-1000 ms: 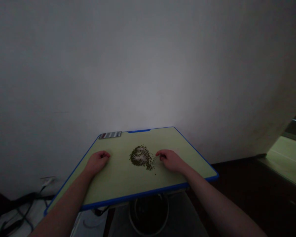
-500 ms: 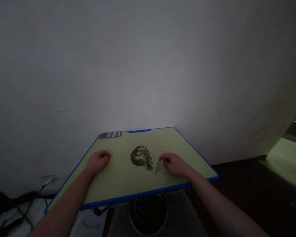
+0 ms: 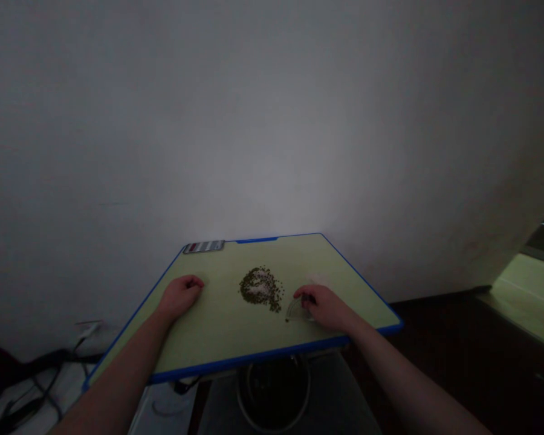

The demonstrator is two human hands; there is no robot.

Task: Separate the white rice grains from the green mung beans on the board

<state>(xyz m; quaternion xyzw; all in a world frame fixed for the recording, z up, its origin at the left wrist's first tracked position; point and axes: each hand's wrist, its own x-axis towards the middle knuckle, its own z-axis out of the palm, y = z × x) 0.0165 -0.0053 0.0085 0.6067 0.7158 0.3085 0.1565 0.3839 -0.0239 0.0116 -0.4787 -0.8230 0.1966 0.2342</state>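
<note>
A pale green table (image 3: 217,332) with a blue rim carries a small heap of dark green grains (image 3: 259,287) mixed with a few pale bits. My right hand (image 3: 327,306) rests just right of the heap with its fingers pinched on a small clear plastic piece (image 3: 296,310) that lies on the tabletop. My left hand (image 3: 180,296) sits left of the heap with its fingers curled under, and nothing shows in it.
A striped silver strip (image 3: 204,246) lies at the table's far left corner. A plain wall rises behind. Under the front edge stands a round bucket (image 3: 272,396). Dark cables (image 3: 22,374) lie on the floor at left. Another pale green surface (image 3: 528,293) shows at right.
My right hand has drawn back from the heap's right edge toward me, and the clear plastic piece has come into view under its fingers. My left hand has stayed put.
</note>
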